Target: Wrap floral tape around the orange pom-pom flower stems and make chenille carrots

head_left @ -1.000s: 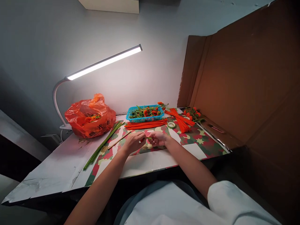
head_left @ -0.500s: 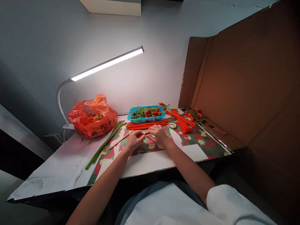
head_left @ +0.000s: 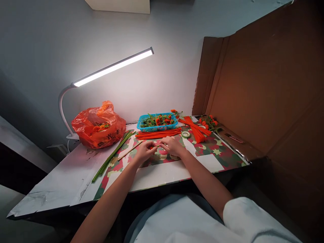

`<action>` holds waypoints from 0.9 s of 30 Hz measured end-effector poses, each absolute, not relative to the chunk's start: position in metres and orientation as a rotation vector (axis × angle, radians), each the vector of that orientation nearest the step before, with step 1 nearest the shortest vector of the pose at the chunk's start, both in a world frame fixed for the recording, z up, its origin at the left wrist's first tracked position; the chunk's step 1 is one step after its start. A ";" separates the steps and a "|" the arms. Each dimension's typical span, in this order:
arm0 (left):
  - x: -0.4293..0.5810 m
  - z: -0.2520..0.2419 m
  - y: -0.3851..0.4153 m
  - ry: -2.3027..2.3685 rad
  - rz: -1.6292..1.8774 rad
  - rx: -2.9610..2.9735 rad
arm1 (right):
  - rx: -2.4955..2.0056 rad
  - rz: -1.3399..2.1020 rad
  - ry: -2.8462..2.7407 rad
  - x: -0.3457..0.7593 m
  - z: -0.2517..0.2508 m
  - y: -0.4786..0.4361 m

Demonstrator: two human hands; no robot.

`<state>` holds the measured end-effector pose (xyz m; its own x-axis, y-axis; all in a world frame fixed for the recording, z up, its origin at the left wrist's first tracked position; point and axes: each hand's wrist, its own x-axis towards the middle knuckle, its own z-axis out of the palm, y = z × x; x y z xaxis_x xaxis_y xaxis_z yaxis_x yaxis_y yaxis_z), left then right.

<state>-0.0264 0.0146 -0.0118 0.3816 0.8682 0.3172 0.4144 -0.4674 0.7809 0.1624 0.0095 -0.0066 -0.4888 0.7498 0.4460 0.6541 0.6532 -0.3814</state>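
Observation:
My left hand [head_left: 145, 152] is closed around a small orange flower [head_left: 151, 147], most of it hidden by the fingers. A short green tip sticks out of it toward my right hand [head_left: 172, 146], whose thumb and fingers pinch together at that end. Just behind the hands lies a bundle of orange-red pipe cleaners [head_left: 159, 134]. A roll of green tape [head_left: 185, 134] rests to the right of that bundle. Left of my left hand are a thin wooden stick [head_left: 129, 151] and a bundle of green stems [head_left: 111, 158].
A blue basket [head_left: 157, 128] of orange flowers stands at the back. The red plastic bag [head_left: 101, 135] sits left under a lamp [head_left: 113, 67]. More orange pipe cleaners [head_left: 194, 130], orange flowers [head_left: 209, 122] and a cutter [head_left: 234, 138] lie right, beside a cardboard wall [head_left: 265, 84].
My right hand has drawn slightly to the right, and its fingers have come down, showing the green tip between the hands. My left hand keeps its hold. The view has shifted a little.

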 end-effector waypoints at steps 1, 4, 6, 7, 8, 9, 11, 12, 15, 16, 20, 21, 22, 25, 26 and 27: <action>-0.027 -0.012 0.015 1.091 0.961 2.027 | -1.082 0.183 -2.281 0.163 -0.007 0.010; -0.028 -0.013 0.016 1.062 0.917 1.977 | -1.035 0.150 -2.314 0.163 -0.009 0.011; -0.030 -0.013 0.017 1.039 0.895 1.956 | -0.981 0.270 -2.299 0.162 -0.010 0.011; -0.030 -0.013 0.017 1.027 0.884 1.951 | -0.955 0.390 -2.262 0.161 -0.009 0.011; -0.031 -0.012 0.017 1.015 0.874 1.943 | -0.942 0.558 -2.192 0.159 -0.008 0.011; -0.032 -0.012 0.017 1.005 0.869 1.944 | -0.940 0.746 -2.098 0.158 -0.008 0.011; -0.033 -0.010 0.017 0.988 0.884 2.002 | -0.957 1.082 -1.899 0.154 -0.007 0.010; -0.034 -0.010 0.017 0.982 0.902 2.061 | -0.972 1.201 -1.825 0.153 -0.007 0.010; -0.033 -0.008 0.014 0.981 0.966 2.279 | -0.997 1.382 -1.759 0.150 -0.009 0.011; -0.033 -0.008 0.013 0.990 0.987 2.324 | -0.999 1.426 -1.747 0.150 -0.009 0.012; -0.029 -0.007 0.012 1.038 1.076 2.300 | -0.987 1.488 -1.693 0.151 -0.009 0.014; -0.028 -0.007 0.013 1.033 1.076 2.187 | -0.982 1.470 -1.674 0.151 -0.009 0.014; -0.028 -0.008 0.014 1.015 1.057 2.037 | -0.977 1.445 -1.651 0.151 -0.008 0.013; -0.029 -0.009 0.019 0.932 0.952 1.624 | -0.923 1.263 -1.658 0.152 -0.007 0.011; -0.030 -0.009 0.020 0.912 0.923 1.555 | -0.893 1.161 -1.692 0.152 -0.006 0.010; -0.030 -0.009 0.020 0.902 0.902 1.519 | -0.856 1.052 -1.733 0.153 -0.006 0.009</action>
